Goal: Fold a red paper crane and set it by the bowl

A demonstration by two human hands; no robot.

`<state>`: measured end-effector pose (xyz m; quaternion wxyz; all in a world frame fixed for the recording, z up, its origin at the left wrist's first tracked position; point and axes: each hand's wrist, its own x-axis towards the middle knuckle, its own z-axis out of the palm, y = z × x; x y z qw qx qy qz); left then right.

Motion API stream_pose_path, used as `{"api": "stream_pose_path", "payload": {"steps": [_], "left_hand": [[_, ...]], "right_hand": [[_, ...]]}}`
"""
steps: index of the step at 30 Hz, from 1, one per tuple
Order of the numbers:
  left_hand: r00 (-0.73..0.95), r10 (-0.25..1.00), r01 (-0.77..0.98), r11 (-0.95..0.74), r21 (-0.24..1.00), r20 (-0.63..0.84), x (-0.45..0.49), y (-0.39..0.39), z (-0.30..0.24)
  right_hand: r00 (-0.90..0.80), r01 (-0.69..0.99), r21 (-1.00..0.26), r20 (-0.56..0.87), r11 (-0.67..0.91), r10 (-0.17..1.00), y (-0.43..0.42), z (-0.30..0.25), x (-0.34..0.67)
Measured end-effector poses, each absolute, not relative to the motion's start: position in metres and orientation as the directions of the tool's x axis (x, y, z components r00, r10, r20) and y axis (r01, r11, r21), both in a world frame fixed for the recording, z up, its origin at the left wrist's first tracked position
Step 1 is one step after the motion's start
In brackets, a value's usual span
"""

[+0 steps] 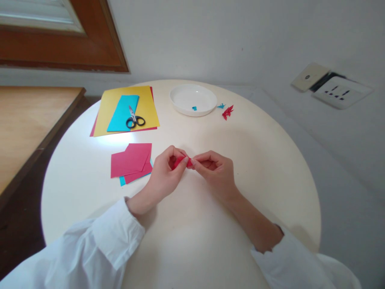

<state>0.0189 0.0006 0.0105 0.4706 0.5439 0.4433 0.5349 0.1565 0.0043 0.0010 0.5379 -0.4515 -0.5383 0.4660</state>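
Note:
Both my hands meet over the middle of the round white table (186, 241). My left hand (167, 170) and my right hand (215, 168) pinch a small folded piece of red paper (183, 161) between their fingertips. Most of the paper is hidden by my fingers. Just left of my left hand lies a small stack of red paper squares (130, 159) with a blue sheet peeking out underneath.
At the back left lie yellow, red and blue sheets (147, 106) with black-handled scissors (134, 119) on top. A white dish (193, 99) holds a tiny blue scrap. Beside it sit a small blue folded figure (221, 106) and a red folded figure (227, 112). A wooden desk (27, 120) stands to the left.

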Motion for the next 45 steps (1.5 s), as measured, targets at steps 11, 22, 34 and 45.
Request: {"api": "stream_pose_path", "payload": {"steps": [11,22,34,45], "left_hand": [[0.038,0.987,-0.008,-0.159,0.987,0.159,0.0186,0.0014,0.0081],[0.031,0.989,-0.017,-0.144,0.989,0.145,0.0193,0.0009,0.0101],[0.02,0.985,0.018,-0.169,0.985,0.169,0.0185,0.001,0.0096],[0.023,0.987,-0.057,-0.158,0.986,0.16,0.0199,0.0008,0.0105]], "right_hand": [[-0.022,-0.006,-0.982,0.187,0.187,0.982,0.0043,-0.0003,0.1561],[-0.02,0.02,-0.981,0.193,0.194,0.981,0.0037,0.0003,0.156],[-0.018,0.015,-0.98,0.2,0.201,0.98,0.0032,0.0005,0.1557],[-0.021,0.038,-0.979,0.198,0.199,0.98,0.0033,0.001,0.1562]]}}
